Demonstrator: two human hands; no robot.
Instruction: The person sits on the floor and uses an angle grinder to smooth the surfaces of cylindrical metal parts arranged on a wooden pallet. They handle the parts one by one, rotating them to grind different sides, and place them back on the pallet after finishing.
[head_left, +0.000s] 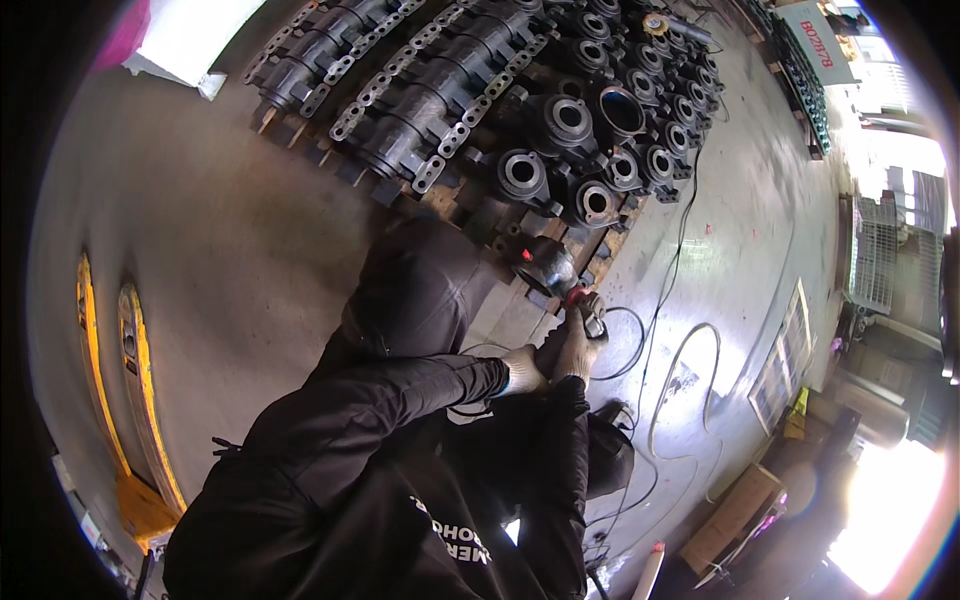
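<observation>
Both my hands wear pale work gloves and are closed around a dark power tool that looks like an angle grinder [594, 318]. My left hand [523, 370] grips its rear. My right hand [578, 350] wraps the body nearer the silver head. The tool's reddish front end is at a dark, hollow metal part [548, 266] with a bright red spot on it. This part sits low at the near edge of a wooden pallet [478, 215]. Whether the disc touches the metal is too small to tell. My bent knee [415, 285] is left of the part.
Several ringed castings [522, 174] and long ribbed castings [425, 105] crowd the pallets ahead. Cables [682, 250] and a pale hose [655, 410] loop over the floor to the right. Yellow pallet-jack forks [140, 390] lie at left. A cardboard box [735, 515] stands at lower right.
</observation>
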